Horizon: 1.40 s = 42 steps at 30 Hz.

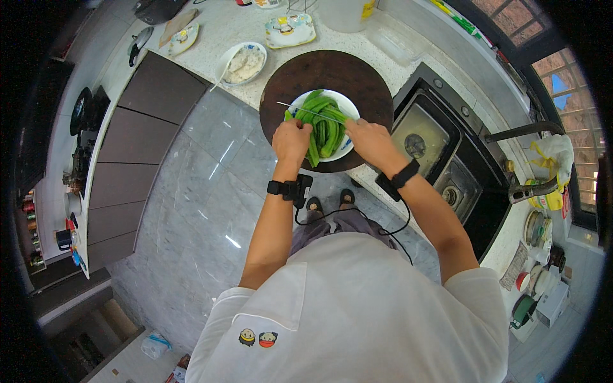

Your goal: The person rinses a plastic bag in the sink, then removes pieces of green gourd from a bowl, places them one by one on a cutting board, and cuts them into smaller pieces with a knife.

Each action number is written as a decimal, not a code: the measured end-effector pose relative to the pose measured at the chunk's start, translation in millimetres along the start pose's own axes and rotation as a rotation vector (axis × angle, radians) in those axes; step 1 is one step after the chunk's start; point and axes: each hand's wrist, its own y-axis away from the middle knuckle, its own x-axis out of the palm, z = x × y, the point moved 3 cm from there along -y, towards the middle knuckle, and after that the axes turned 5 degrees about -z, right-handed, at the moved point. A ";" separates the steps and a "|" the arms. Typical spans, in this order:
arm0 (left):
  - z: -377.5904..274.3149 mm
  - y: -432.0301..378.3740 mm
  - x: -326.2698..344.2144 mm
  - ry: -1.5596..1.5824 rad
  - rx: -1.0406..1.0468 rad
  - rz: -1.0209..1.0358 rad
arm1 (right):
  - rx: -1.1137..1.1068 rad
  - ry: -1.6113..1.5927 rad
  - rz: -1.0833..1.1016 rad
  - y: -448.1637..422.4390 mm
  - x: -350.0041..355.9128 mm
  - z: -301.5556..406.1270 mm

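A white bowl with blue marks sits on a round dark wooden chopping board. Long green vegetables, which look like peppers, fill it and reach over its rim. My left hand is at the bowl's left side, fingers closed on a green pepper whose end pokes out above them. From my right hand, at the bowl's right rim, a thin metal blade, seen nearly edge-on, slants across above the vegetables. Its handle is hidden in that hand.
Behind the board's left side stands a bowl of white food with a spoon. A patterned dish and a clear plastic tray are on the counter. Right of the board is a sink with a faucet. A cable links my wrist devices.
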 end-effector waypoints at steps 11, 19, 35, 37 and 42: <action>-10.9 9.6 -11.3 0.081 0.213 -0.124 | 0.142 -0.308 -0.061 30.9 -20.6 -8.4; -25.0 12.8 -15.5 0.102 0.181 -0.063 | 0.195 -0.308 -0.077 43.3 -22.4 -8.0; -18.8 14.3 -2.8 0.036 0.065 -0.009 | 0.160 -0.209 -0.108 41.3 -12.6 -3.7; -17.1 13.5 0.5 0.068 0.046 -0.006 | 0.198 -0.225 -0.065 40.5 -10.0 -5.0; -13.6 21.7 -4.2 0.046 0.137 -0.054 | 0.206 -0.274 -0.118 41.5 -11.3 -7.5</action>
